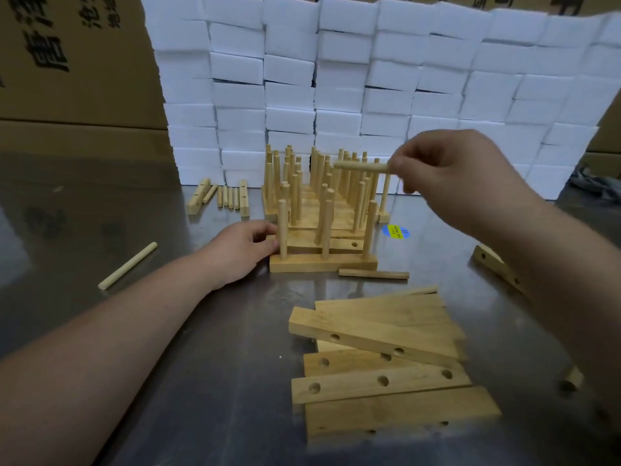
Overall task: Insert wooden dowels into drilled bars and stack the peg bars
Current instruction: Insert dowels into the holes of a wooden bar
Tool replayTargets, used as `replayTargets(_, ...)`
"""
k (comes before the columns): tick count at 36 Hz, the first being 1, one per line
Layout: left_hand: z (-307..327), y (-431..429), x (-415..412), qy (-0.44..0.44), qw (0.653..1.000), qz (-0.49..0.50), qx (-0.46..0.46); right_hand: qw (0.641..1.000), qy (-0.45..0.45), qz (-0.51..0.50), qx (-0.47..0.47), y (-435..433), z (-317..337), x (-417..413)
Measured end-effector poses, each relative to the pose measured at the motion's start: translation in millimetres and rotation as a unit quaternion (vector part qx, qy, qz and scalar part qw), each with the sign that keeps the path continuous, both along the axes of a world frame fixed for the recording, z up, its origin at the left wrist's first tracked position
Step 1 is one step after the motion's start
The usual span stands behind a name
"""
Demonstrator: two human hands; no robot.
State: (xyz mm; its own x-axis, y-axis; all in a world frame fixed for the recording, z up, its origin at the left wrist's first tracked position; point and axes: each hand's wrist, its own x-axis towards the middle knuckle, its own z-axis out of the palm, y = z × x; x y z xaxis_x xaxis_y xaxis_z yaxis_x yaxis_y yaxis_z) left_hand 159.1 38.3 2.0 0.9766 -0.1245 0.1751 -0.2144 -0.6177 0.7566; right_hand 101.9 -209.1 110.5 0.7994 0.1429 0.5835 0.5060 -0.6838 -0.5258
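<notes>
**Head view.** The right hand (447,169) pinches one end of a dowel (361,166), held level above the rows of finished peg bars (319,196). The left hand (242,250) grips the left end of the second bar (302,245), whose empty hole (354,244) sits just behind the front bar (322,264) and its three upright pegs. Likely hazards: the dowel must first be turned upright, and if it enters tilted it may jam. In so crowded a spot the hand may also knock neighbouring pegs. A loose dowel (373,274) lies just before the front bar on the metal table (201,331).
</notes>
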Motion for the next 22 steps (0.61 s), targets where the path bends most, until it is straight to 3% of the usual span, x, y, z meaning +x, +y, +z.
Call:
replayTargets(6, -2, 2, 4, -0.027, 0.997, 0.043, -0.051, 0.991, 0.031, -0.109, 0.067, -7, -23, 24)
replayTargets(13, 14, 8, 12, -0.045, 0.974, 0.108, -0.196, 0.987, -0.019, -0.091, 0.129, -5, -14, 20)
replayTargets(22, 75, 2, 1, -0.176, 0.914, 0.178, -0.318, 0.974, -0.037, -0.055, 0.217, 2, -1, 3)
